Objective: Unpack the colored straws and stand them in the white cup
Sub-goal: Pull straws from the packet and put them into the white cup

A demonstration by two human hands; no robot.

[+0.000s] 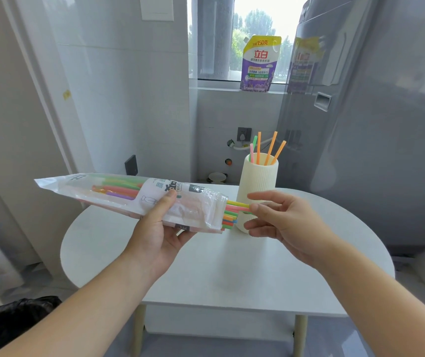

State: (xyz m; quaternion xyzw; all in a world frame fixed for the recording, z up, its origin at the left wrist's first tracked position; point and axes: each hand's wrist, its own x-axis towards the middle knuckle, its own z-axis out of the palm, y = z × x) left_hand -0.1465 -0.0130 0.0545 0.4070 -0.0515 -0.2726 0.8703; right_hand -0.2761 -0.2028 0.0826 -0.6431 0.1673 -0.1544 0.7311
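On my feed the person's body shows only as two arms coming in from the lower corners. The left forearm (90,305) and the right forearm (376,292) are bare from the frame edge to the wrists. The left hand (154,235) and the right hand (283,222) are bare too. I make out short, trimmed nails on both thumbs. The forearms look slim, the fingers fairly long.

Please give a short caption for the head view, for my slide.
Left hand holds the bag; right hand touches the straw ends at its mouth, near the cup.
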